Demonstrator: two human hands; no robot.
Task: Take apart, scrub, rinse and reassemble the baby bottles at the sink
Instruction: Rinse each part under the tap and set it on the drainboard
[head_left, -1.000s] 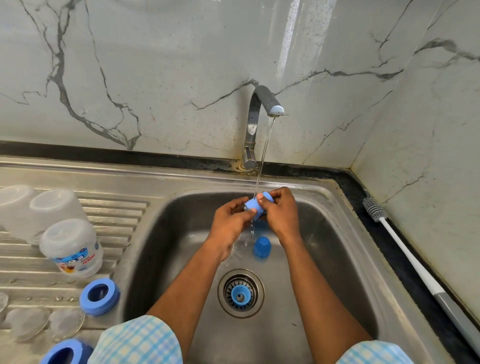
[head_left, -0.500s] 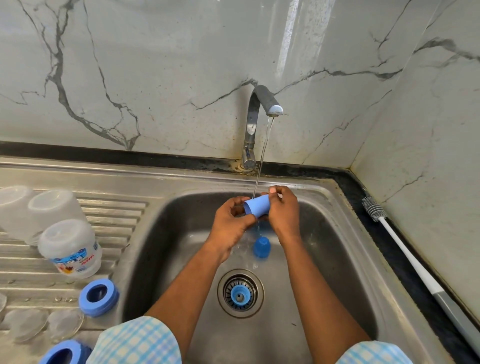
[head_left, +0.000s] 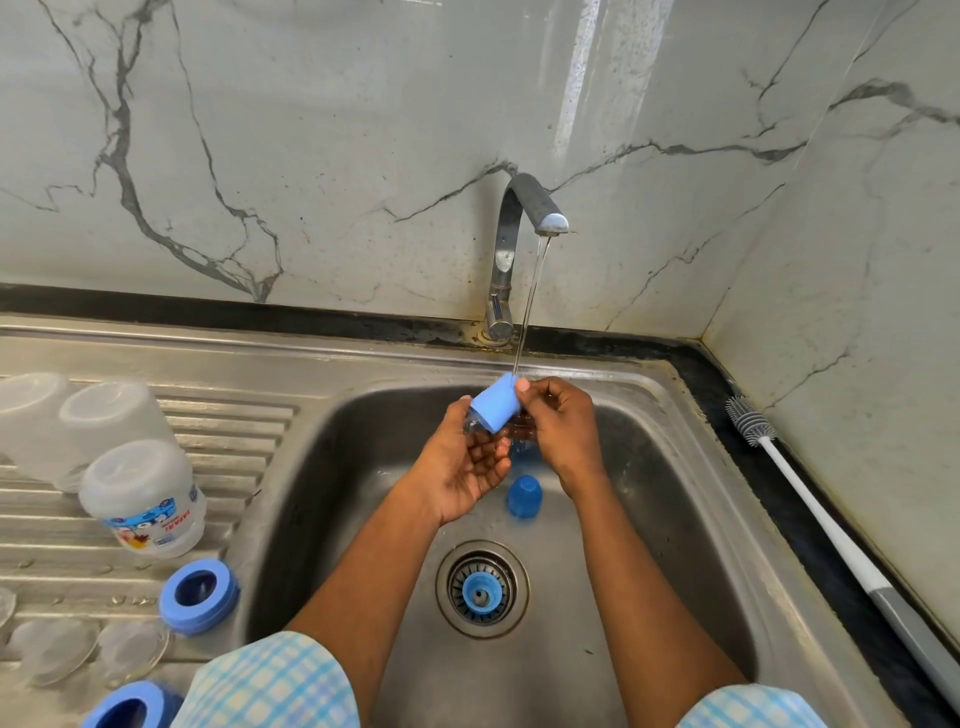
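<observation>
Blue cap (head_left: 496, 410) pinched by R hand (head_left: 563, 431) under tap water (head_left: 531, 301), L hand (head_left: 462, 467) spread below.

We see ourselves only from the sleeves down. At 7 o'clock in the frame our left sleeve (head_left: 270, 680) is a loose short sleeve in a light blue and white check, with soft squares crossed by pale turquoise lines and a hem that curves round the arm. At 5 o'clock our right sleeve (head_left: 748, 709) carries the same check, though only a narrow strip of it shows at the bottom edge. Past both hems our forearms are bare to the wrists. Our left hand (head_left: 462, 462) and right hand (head_left: 561, 431), just above centre toward 12 o'clock, are bare too. A pale fingernail shows at the 11 o'clock tip of the right one.
</observation>
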